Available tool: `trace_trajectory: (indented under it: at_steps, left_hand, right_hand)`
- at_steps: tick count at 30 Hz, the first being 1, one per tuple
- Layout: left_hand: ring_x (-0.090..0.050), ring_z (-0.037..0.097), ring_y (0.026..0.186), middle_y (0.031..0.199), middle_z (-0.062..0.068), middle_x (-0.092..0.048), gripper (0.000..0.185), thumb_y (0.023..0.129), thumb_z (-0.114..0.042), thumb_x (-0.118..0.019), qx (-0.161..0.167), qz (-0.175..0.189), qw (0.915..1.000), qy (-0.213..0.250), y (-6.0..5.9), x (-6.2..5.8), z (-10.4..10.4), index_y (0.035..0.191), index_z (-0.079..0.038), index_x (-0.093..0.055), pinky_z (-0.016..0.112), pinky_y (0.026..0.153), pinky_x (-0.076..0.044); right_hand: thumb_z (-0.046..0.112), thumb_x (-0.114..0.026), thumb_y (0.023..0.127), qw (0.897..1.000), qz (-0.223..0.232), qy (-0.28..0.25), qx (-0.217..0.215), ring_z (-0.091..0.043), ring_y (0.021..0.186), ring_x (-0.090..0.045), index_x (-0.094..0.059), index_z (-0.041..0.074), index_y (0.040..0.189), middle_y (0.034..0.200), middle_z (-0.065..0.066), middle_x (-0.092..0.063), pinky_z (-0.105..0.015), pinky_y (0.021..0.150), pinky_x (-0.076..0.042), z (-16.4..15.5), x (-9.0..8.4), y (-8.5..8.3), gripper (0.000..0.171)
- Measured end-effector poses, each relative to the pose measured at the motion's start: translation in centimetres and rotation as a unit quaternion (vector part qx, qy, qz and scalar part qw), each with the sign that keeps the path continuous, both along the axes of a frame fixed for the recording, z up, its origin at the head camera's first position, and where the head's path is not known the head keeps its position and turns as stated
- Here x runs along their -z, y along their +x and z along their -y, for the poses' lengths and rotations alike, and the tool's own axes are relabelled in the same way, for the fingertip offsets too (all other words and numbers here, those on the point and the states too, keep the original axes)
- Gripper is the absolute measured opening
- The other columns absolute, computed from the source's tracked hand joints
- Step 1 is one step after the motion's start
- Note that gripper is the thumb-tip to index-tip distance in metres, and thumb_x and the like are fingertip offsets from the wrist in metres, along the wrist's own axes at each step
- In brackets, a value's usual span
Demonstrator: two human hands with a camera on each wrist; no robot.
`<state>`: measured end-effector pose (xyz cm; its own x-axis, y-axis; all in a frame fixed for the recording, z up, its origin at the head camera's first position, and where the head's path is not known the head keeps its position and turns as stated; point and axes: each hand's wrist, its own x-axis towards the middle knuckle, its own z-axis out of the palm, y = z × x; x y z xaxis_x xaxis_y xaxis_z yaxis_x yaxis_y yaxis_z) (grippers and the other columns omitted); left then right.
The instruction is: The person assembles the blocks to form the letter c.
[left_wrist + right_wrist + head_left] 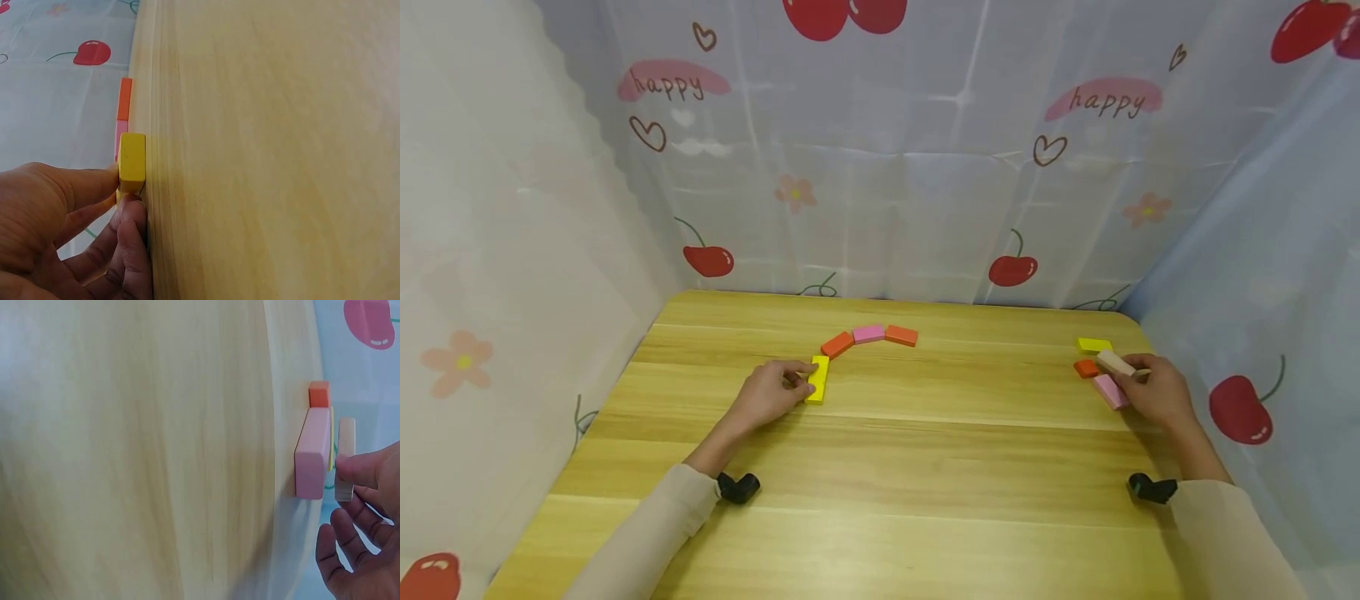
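- Between the thumb and fingertips of the left hand (769, 392) sits a yellow block (817, 379), pinched along its long sides and lying flat on the wooden table (925, 467), left of centre. The left wrist view shows the thumb on one side and the fingers on the other, so that's a proper pinch, not just a touch.
- Over on the right side, the right hand (1157, 390) has a pale natural-wood block (1116, 363) held between thumb and fingers, and it looks lifted a bit off the table above the others there.
- My guess on handling: these look like small painted wooden bricks, so light, rigid, not fragile at all. The paint looks smooth, so maybe a little slick. Grabbing the two long faces near the middle seems the safest hold, since end-gripping would let it pivot.
- Just beyond the yellow block, its far end is next to an orange block (837, 343), then a pink block (868, 333), then another orange block (901, 335), all making a curved row toward the far middle of the table.
- Around the right hand there's a pink brick (1109, 391) on the near side, a small orange brick (1085, 367) to the left and a yellow brick (1094, 344) on the far side, all close together.
- Cherry-print curtain (880, 150) wraps the back and both sides.
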<state>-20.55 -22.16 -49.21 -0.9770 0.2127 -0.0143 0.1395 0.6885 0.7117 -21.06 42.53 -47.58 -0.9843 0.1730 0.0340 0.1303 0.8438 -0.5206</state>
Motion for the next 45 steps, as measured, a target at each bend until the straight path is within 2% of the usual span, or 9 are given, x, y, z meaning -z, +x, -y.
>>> trace_trajectory:
  at_steps: [7,15,21,27,35,45]
  left_hand:
    - [-0.062,0.017,0.081,0.107,0.005,-0.08,0.039,0.1,-0.024,-0.078,-0.002,-0.001,1.0,0.002,0.1,-0.1,-0.1,0.138,-0.016,-0.076,0.027,0.06,-0.044]
    - [-0.063,0.017,0.081,0.105,0.004,-0.079,0.039,0.1,-0.025,-0.078,0.0,-0.006,1.0,-0.001,0.0,-0.1,-0.1,0.137,-0.016,-0.076,0.027,0.061,-0.044]
    - [-0.061,0.016,0.078,0.102,0.004,-0.079,0.039,0.1,-0.025,-0.078,0.001,-0.005,1.0,-0.001,0.0,-0.1,0.0,0.138,-0.015,-0.075,0.027,0.06,-0.043]
    - [-0.061,0.016,0.076,0.101,0.004,-0.079,0.039,0.1,-0.026,-0.078,0.002,-0.006,1.0,-0.001,0.1,-0.2,-0.1,0.138,-0.016,-0.075,0.027,0.059,-0.042]
    - [-0.064,0.017,0.081,0.103,0.005,-0.08,0.039,0.101,-0.025,-0.077,-0.001,-0.005,1.0,0.001,0.0,-0.1,-0.1,0.138,-0.015,-0.076,0.027,0.062,-0.044]
    - [-0.066,0.017,0.085,0.105,0.006,-0.08,0.039,0.101,-0.024,-0.077,-0.002,-0.006,1.0,-0.002,0.1,-0.2,0.0,0.138,-0.014,-0.075,0.028,0.063,-0.046]
  right_hand:
    - [0.023,-0.067,0.105,0.999,-0.027,0.002,-0.016,-0.045,0.104,-0.063,-0.058,-0.012,0.139,0.131,-0.035,-0.058,-0.023,0.068,-0.046,0.9,-0.2,0.1,0.05]
    - [0.023,-0.07,0.102,0.999,-0.035,-0.011,-0.023,-0.039,0.098,-0.064,-0.059,-0.012,0.139,0.13,-0.035,-0.06,-0.023,0.063,-0.047,1.9,-0.2,0.2,0.052]
    - [0.02,-0.07,0.103,0.997,-0.053,-0.011,-0.054,-0.045,0.1,-0.067,-0.059,-0.014,0.137,0.129,-0.037,-0.061,-0.021,0.063,-0.048,2.6,-0.1,0.3,0.05]
    - [0.023,-0.067,0.105,0.997,-0.051,-0.018,-0.062,-0.045,0.101,-0.067,-0.058,-0.013,0.138,0.13,-0.035,-0.059,-0.024,0.062,-0.049,3.0,0.0,0.5,0.05]
    - [0.026,-0.067,0.105,0.998,-0.041,-0.027,-0.046,-0.043,0.102,-0.066,-0.062,-0.009,0.135,0.129,-0.033,-0.062,-0.028,0.067,-0.05,4.1,-0.1,0.4,0.047]
    - [0.025,-0.069,0.104,0.995,-0.066,-0.01,-0.078,-0.035,0.096,-0.066,-0.064,-0.01,0.134,0.124,-0.032,-0.066,-0.023,0.07,-0.047,5.4,0.0,0.3,0.046]
